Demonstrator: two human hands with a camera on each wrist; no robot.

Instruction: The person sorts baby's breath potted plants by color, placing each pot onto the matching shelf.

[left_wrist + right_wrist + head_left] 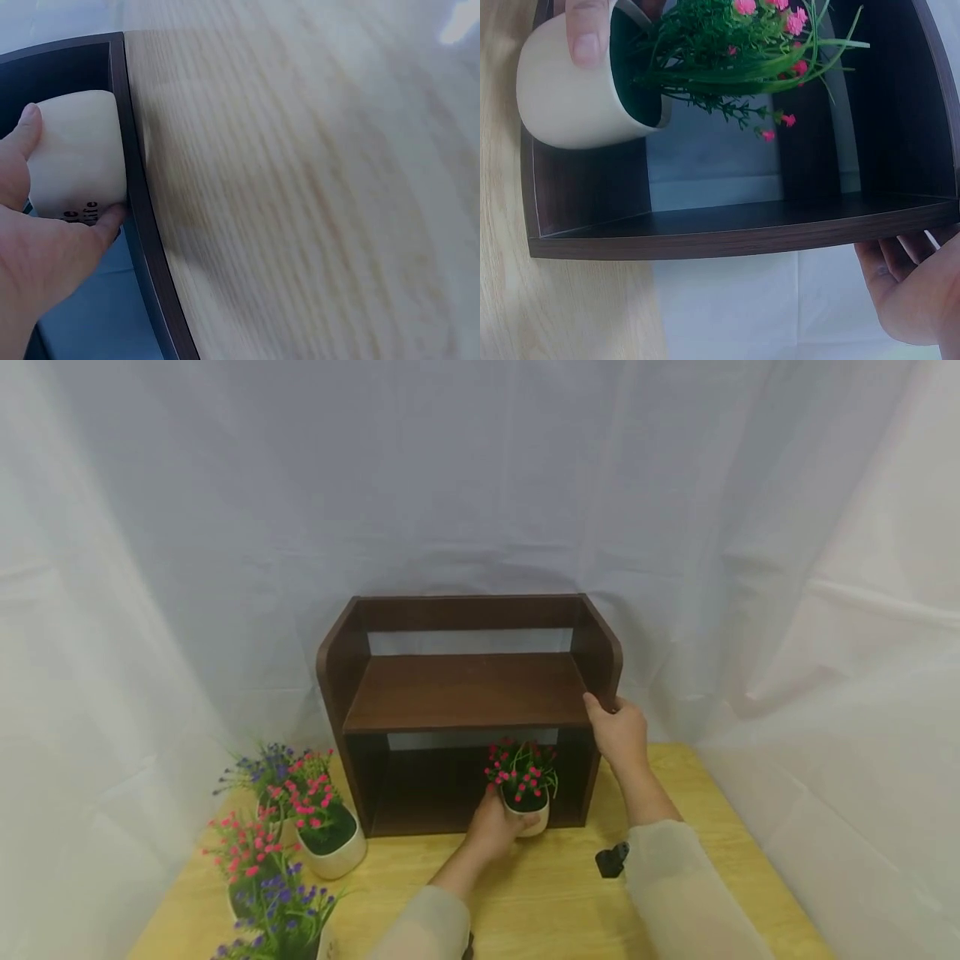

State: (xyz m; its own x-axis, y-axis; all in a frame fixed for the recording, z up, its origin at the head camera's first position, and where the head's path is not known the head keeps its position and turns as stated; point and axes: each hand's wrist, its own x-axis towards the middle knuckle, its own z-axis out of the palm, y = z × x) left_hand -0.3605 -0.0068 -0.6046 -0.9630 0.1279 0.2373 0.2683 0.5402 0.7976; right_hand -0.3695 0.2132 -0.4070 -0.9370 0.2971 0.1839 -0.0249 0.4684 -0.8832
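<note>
A white flower pot point(534, 823) with pink flowers and green leaves is gripped by my left hand point(497, 829), at the front of the lower compartment of a dark brown shelf point(457, 691). In the left wrist view, thumb and fingers lie round the pot point(79, 154), which has dark lettering on it. My right hand point(622, 735) holds the right side panel of the shelf, thumb near its front edge. In the right wrist view, the fingers of the right hand point(915, 292) reach behind the panel, and the pot point(577, 90) appears beside the shelf's opening.
Several potted flowers stand left of the shelf, among them a white pot with pink flowers point(335, 853) and one with purple flowers point(285, 910). A small black object point(612, 860) lies by the right sleeve on the wooden table point(555, 902). White sheeting point(480, 468) hangs behind.
</note>
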